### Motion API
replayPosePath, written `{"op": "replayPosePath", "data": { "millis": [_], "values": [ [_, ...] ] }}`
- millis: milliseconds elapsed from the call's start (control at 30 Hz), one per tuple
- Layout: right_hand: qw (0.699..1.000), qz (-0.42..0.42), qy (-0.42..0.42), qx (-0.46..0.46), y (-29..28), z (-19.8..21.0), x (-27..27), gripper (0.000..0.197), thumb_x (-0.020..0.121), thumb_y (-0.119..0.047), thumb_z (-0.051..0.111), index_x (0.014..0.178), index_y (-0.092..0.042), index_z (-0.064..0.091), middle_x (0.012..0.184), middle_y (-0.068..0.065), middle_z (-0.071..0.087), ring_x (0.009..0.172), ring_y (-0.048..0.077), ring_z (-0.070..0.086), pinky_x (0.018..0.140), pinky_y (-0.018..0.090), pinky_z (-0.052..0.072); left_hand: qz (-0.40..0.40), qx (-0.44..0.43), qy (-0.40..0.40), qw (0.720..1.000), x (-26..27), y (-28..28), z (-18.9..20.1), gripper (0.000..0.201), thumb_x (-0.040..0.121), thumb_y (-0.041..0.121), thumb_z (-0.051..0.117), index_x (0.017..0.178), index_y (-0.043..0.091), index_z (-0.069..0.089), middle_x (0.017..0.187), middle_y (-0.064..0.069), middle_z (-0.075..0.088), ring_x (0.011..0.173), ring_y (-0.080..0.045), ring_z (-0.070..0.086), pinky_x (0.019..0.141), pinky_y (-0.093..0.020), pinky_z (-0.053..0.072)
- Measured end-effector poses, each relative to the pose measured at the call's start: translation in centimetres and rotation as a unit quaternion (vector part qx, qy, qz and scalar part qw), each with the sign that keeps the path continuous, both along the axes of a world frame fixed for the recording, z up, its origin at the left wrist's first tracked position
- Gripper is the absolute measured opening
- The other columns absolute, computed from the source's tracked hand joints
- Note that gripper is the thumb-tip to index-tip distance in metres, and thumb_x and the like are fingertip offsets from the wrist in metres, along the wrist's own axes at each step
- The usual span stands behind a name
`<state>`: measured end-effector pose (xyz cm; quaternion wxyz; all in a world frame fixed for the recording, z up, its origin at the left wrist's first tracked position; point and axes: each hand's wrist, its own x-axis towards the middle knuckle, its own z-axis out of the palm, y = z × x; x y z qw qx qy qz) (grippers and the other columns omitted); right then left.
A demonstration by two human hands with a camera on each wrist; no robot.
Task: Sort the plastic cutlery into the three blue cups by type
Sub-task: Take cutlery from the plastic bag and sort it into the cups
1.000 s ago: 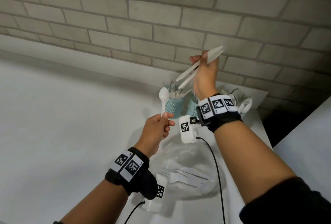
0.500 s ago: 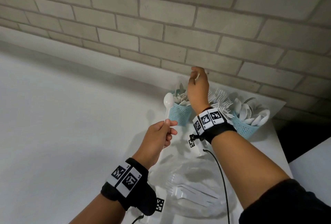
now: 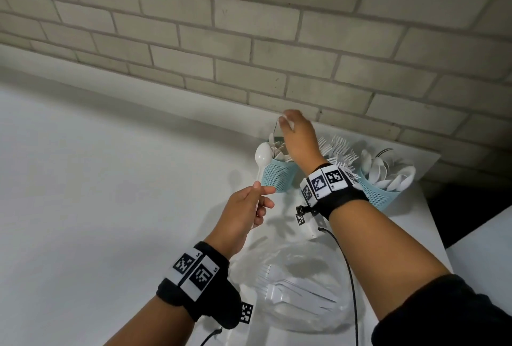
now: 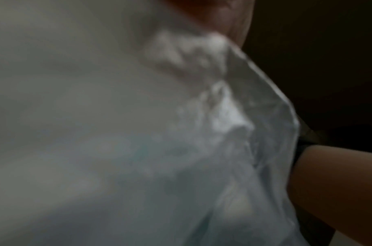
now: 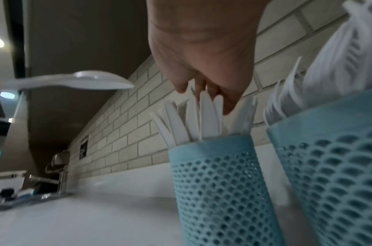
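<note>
Grey brick wall (image 3: 249, 27) behind a white desk (image 3: 97, 193). Three blue mesh cups stand in a row at the wall. Landmark: knife cup (image 3: 279, 176), the leftmost cup, full of upright white knives (image 5: 201, 119). Just right of the knife cup is the fork cup (image 5: 332, 166), mostly hidden by the right wrist in the head view, fork tines (image 3: 339, 149) sticking out. Further right of the knife cup is the spoon cup (image 3: 383, 193), packed with white spoons.

Right hand (image 3: 299, 135) sits directly above the knife cup, fingers (image 5: 229, 99) curled down around the tops of the knives, pinching them.

Left hand (image 3: 243, 210) is in front of and slightly left of the knife cup, fingers curled round the handle of a white spoon (image 3: 262, 156), bowl up, beside the cup's rim.

In front of the knife cup, near the person, a clear plastic bag (image 3: 299, 290) lies on the desk with white forks (image 3: 291, 290) inside. Left wrist view is blurred, shows only crinkled plastic.
</note>
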<state>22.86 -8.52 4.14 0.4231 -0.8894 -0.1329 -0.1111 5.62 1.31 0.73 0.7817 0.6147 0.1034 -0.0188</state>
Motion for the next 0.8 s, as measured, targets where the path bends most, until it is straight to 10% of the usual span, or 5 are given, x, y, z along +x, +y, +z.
{"op": "replayPosePath", "data": {
  "millis": [200,367,567,667,800],
  "values": [
    [0.993,0.041,-0.057,0.096,-0.5,3.4,-4.6,0.034,0.097,-0.035,0.044,0.122,-0.016,0.057,0.12,0.004,0.058,0.104,0.013,0.056,0.086,0.023,0.045,-0.01,0.006,-0.009,1.0,-0.4,-0.4,0.4,0.034,0.1,0.033,0.036,0.095,0.018,0.066,0.069,0.003,0.052,0.058,-0.008,0.037,0.051,-0.016,0.032],
    [0.993,0.075,0.023,-0.089,-1.2,2.8,-8.4,0.04,0.093,-0.044,0.048,0.12,-0.016,0.053,0.107,0.001,0.059,0.095,0.017,0.056,0.083,0.033,0.047,-0.026,0.111,-0.03,0.993,-0.4,-1.5,0.6,0.029,0.099,0.033,0.04,0.109,0.022,0.064,0.08,0.005,0.048,0.07,-0.009,0.04,0.067,-0.02,0.037],
    [1.0,-0.016,0.011,-0.023,-5.4,2.7,-8.6,0.02,0.097,-0.009,0.04,0.102,-0.008,0.059,0.093,0.009,0.061,0.08,0.023,0.057,0.068,0.026,0.042,-0.103,0.163,-0.045,0.98,-1.2,-3.1,1.6,0.019,0.097,0.024,0.046,0.101,0.016,0.062,0.08,0.006,0.054,0.072,-0.007,0.046,0.067,-0.018,0.039],
    [0.991,-0.119,-0.061,0.019,-9.5,4.4,-8.3,0.023,0.097,-0.01,0.037,0.105,-0.007,0.058,0.091,0.013,0.063,0.082,0.029,0.061,0.07,0.036,0.048,-0.187,0.263,-0.026,0.946,-1.6,-2.8,2.1,0.036,0.093,0.036,0.052,0.127,0.023,0.05,0.096,0.005,0.061,0.085,-0.005,0.055,0.071,-0.017,0.042],
    [0.942,-0.28,-0.181,0.036,-14.8,6.3,-8.7,0.025,0.098,-0.014,0.036,0.112,-0.012,0.056,0.1,0.017,0.066,0.091,0.033,0.061,0.071,0.031,0.043,-0.307,0.408,-0.032,0.859,-2.3,-1.2,3.5,0.04,0.078,0.049,0.067,0.111,0.04,0.046,0.115,0.008,0.054,0.109,-0.009,0.051,0.086,-0.023,0.04]
  ]
}}
